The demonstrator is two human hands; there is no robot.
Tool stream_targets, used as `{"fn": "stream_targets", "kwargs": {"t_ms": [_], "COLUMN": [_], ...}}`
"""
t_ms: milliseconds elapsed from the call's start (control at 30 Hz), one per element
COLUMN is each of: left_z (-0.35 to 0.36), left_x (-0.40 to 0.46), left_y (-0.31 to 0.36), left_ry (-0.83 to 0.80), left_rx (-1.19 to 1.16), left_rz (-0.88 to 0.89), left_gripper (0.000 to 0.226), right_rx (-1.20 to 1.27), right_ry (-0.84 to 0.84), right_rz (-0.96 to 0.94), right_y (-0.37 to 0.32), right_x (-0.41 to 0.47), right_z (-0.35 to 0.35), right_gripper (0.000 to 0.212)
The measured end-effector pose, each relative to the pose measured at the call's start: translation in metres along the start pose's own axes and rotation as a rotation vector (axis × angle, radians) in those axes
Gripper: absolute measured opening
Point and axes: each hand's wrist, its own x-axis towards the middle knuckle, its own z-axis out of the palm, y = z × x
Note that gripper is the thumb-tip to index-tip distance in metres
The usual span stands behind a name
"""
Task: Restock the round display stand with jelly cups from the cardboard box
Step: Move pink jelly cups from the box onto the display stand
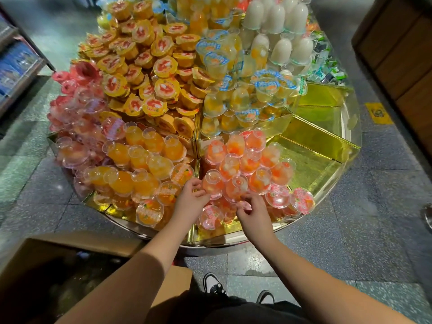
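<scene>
Dark trousers and two black-and-white shoes (pixel 238 288) at the bottom edge belong to the person standing at the near rim of the round display stand (pixel 346 183).

Left hand (pixel 190 202): fingers curled toward a pink jelly cup (pixel 213 183) at the near end of the pink compartment, tips touching it; a full grip cannot be confirmed. Right hand (pixel 253 215): fingers bent and pinching at another pink cup (pixel 238 188) just beside the first.

Step in hand, by judgement: seating cups in the front rows of the pink wedge, the placing phase of the restock.

Next move, by judgement: release, then reach down-left to the cardboard box (pixel 58 265) at the stand's near-left edge for more cups. Gold dividers (pixel 311 146) to the right of the pink wedge show bare floor, so filling likely spreads that way.

Neighbours: orange cups (pixel 140 164) left of the pink; yellow-lidded tubs (pixel 149 76) beyond; white cups (pixel 287 31) at the far right.

Hard to make out: box interior is dark, contents unreadable; lid print blurred; the stand's far side is cut off at the top edge.
</scene>
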Motion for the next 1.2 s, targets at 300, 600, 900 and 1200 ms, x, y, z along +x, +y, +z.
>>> {"fn": "stream_targets", "kwargs": {"t_ms": [300, 600, 900, 1200], "left_z": [0.003, 0.018, 0.012, -0.054], "left_x": [-0.016, -0.052, -0.142, -0.290], "left_y": [0.005, 0.029, 0.000, -0.118], "left_ry": [-0.038, 0.089, 0.348, 0.645], "left_rx": [-0.015, -0.027, -0.014, 0.016], "left_rz": [-0.033, -0.110, -0.082, -0.233], "left_gripper": [0.057, 0.066, 0.040, 0.025], "right_rx": [-0.192, -0.302, -0.261, -0.541], "right_ry": [-0.267, -0.425, -0.467, -0.948], "right_rz": [-0.069, -0.105, -0.287, -0.723], "right_y": [-0.001, -0.010, -0.010, -0.051], "right_x": [-0.002, -0.005, -0.038, -0.130], "right_z": [-0.017, -0.051, -0.059, 0.049], "right_gripper": [0.054, 0.070, 0.047, 0.031]}}
